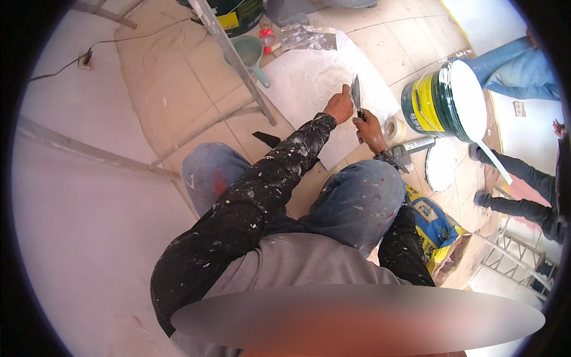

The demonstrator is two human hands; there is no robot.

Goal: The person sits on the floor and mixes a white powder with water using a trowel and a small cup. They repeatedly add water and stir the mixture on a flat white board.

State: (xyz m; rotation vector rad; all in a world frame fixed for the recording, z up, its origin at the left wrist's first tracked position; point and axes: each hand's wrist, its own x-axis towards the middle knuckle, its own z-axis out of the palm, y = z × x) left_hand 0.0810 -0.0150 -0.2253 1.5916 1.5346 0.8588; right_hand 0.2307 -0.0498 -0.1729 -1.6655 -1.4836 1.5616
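Observation:
My right hand grips the black handle of a putty knife, its metal blade pointing away from me. My left hand is beside the blade, fingers curled and one finger near the blade's edge. Whether that finger touches the metal, or the hand holds something small, is unclear. Beneath both hands a white sheet lies on the tiled floor, with a patch of pale powder or paste on it. A smeared grey plate rests at the sheet's far edge.
Left stand a stepladder, a green dipper and a red-labelled bottle. To the right are an open bucket, tape roll, wide scraper, white lid and yellow-blue bag. Other people's legs are farther right.

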